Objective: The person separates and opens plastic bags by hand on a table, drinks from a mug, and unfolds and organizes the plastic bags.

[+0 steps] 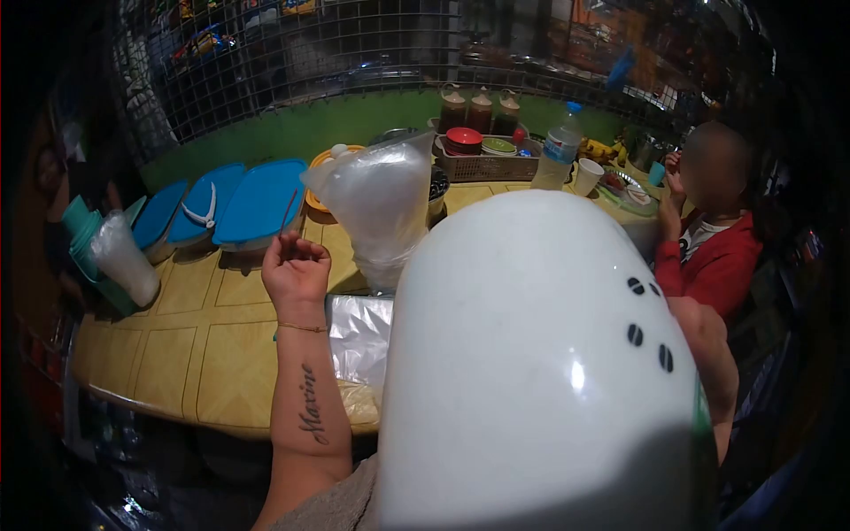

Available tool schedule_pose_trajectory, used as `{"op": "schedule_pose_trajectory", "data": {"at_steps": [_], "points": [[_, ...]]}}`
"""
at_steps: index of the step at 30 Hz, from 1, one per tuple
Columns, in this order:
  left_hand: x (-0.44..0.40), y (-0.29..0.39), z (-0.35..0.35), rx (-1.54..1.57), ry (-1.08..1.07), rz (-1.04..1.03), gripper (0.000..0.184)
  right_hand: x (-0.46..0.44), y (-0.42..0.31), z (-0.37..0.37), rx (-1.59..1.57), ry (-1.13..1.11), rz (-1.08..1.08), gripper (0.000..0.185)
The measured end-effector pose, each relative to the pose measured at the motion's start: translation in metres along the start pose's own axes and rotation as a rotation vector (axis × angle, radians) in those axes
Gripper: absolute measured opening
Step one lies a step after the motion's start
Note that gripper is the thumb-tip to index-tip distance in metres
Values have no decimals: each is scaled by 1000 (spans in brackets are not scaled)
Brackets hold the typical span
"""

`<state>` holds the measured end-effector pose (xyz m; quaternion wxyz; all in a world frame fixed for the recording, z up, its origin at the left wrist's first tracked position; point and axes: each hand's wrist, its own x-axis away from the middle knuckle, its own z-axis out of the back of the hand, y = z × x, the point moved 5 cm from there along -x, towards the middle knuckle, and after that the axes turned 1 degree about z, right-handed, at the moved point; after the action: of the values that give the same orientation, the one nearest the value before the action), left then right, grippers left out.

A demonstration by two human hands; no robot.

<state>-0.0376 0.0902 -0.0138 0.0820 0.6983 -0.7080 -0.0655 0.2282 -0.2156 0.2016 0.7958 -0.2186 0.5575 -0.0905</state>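
My left hand (297,265) is raised over the table with its palm up, pinching a thin reddish stick (291,211) near its fingertips. A large white container (531,354) with dark bean-like prints fills the middle and right foreground. Bare skin of an arm (707,354) shows along the container's right side; my right hand's fingers are hidden. Beyond my left hand are blue-lidded boxes (259,202), one with white tongs (202,211) on its lid. A bundle of clear plastic bags (381,199) stands between my left hand and the container.
Foil-like sheets (359,341) lie on the yellow table (235,376). At the back are a basket (482,165) with red plates, sauce bottles (479,111), a water bottle (559,150) and a white cup (588,177). A person in red (726,265) is at the right.
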Motion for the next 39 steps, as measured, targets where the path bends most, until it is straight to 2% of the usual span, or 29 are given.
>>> {"op": "schedule_pose_trajectory", "data": {"at_steps": [15,26,30,33,36,39], "points": [[0,3,-2,-53,-70,7,15,25,5,-1,208,364,-217,24],[6,3,-6,-52,-58,22,17,55,36,1,246,459,-410,15],[5,4,-6,-38,-66,1,17,92,70,12,312,500,-560,22],[3,5,-4,-28,-53,1,17,144,120,23,305,722,-805,34],[4,2,-5,-26,-65,25,16,178,158,31,295,830,-944,37],[4,1,-6,-37,-46,21,16,197,184,32,346,883,-945,35]]}}
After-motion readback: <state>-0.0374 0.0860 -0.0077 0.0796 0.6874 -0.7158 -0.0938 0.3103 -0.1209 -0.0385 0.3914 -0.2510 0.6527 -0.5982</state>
